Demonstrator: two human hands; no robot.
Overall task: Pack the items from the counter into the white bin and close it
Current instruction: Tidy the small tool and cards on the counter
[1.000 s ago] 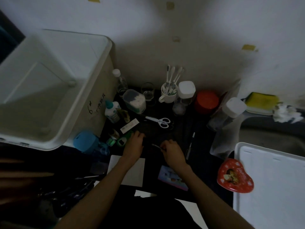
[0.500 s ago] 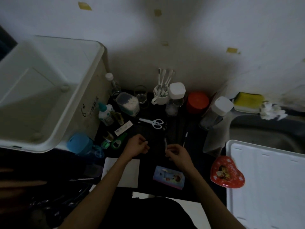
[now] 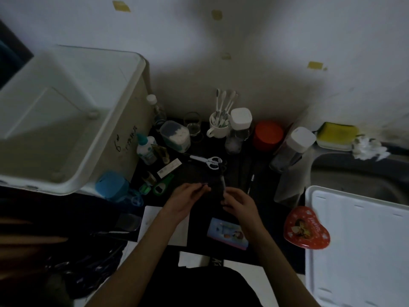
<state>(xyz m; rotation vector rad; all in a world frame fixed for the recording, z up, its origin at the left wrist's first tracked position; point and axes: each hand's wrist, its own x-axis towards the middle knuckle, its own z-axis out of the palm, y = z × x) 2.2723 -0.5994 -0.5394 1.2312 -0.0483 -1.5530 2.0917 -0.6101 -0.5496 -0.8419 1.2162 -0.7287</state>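
Now both hands have lifted off counter.

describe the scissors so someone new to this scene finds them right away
Start at the big white bin on the left, then move right across the dark counter to the white mug of toothbrushes at the wall. The scissors lie flat just in front of that mug. Their white looped handles set them apart.
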